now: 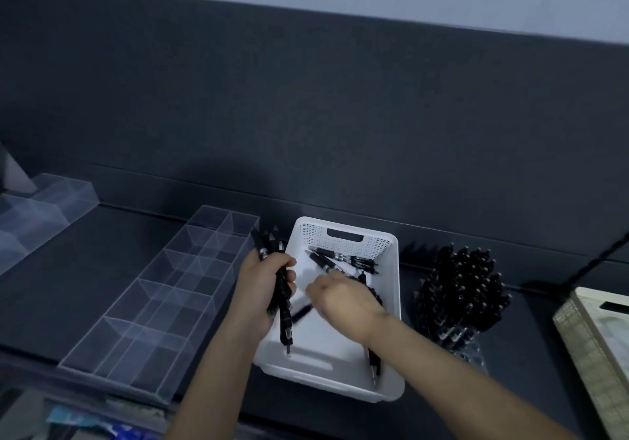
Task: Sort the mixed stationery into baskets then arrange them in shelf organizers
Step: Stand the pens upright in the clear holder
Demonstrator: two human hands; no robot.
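A white perforated basket [343, 235] stands on the dark shelf surface, with several loose black pens [347, 259] lying inside it. My left hand [260, 290] grips a bundle of black pens [282, 307] over the basket's left edge, tips pointing down. My right hand [340, 296] reaches into the basket with its fingers down among the pens; whether it holds one is hidden. A clear organizer [160, 307] with several empty compartments lies to the left of the basket.
A clear holder packed with upright black pens [463, 290] stands right of the basket. A beige basket [599, 344] sits at the far right edge. A second clear stepped organizer [41, 208] is at the back left. A dark wall panel rises behind.
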